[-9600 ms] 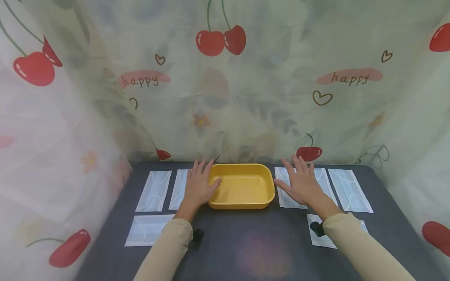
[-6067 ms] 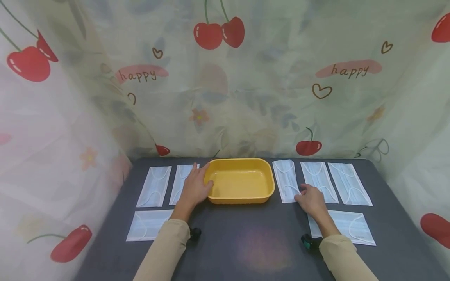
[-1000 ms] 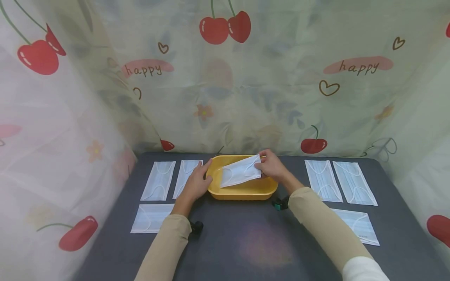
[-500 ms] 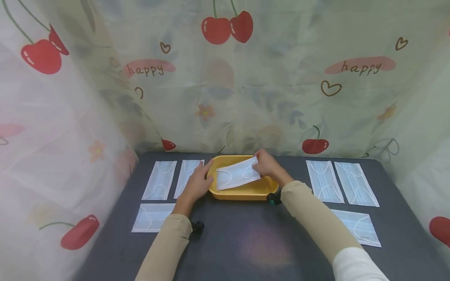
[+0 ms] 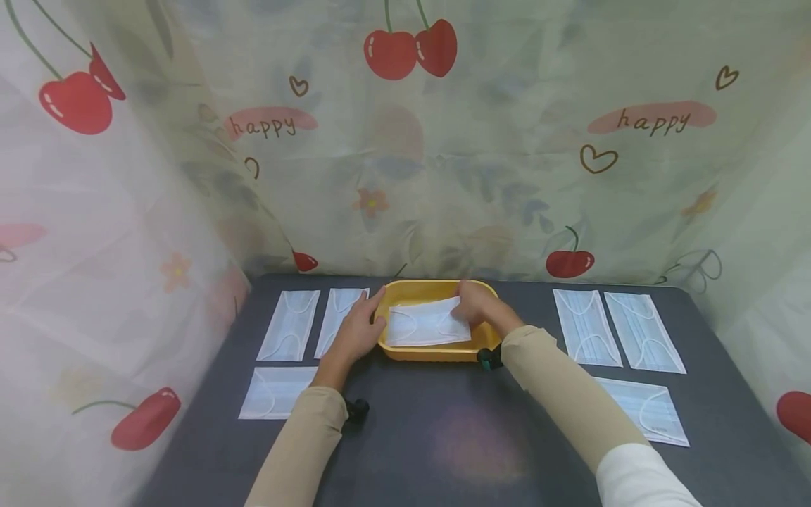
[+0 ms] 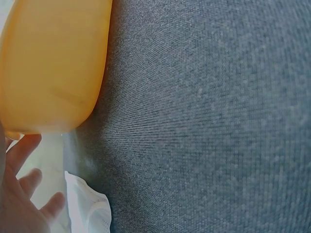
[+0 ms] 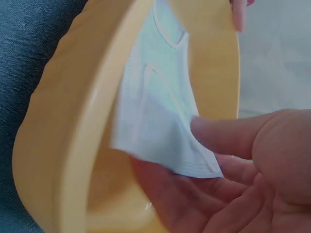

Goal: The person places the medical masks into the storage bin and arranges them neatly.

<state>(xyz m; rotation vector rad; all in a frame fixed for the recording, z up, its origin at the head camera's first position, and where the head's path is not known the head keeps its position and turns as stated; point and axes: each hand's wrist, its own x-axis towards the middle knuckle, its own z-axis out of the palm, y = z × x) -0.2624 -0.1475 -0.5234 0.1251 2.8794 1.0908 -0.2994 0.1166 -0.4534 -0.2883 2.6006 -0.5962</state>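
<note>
The right hand [image 5: 478, 304] is pinching the right end of a pale blue disposable face mask [image 5: 423, 325], thumb above and fingers beneath. The mask is sitting within the walls of the yellow rectangular tray [image 5: 437, 356], ear loops facing up; whether its underside is touching the floor of the tray cannot be told. The left hand [image 5: 356, 327] is resting against the tray's left end, fingers spread. The tray is standing at the far middle of the dark grey table [image 5: 412, 436]. Two far left masks [image 5: 288, 326] are lying side by side; a near left mask [image 5: 272, 394] is lying crosswise, partly hidden by the left arm. Two far right masks [image 5: 586, 327] are lying alongside each other; the right sleeve [image 5: 564, 394] is partly covering a near right mask [image 5: 659, 412]. A cherry-print curtain [image 5: 494, 162] is hanging behind.
</note>
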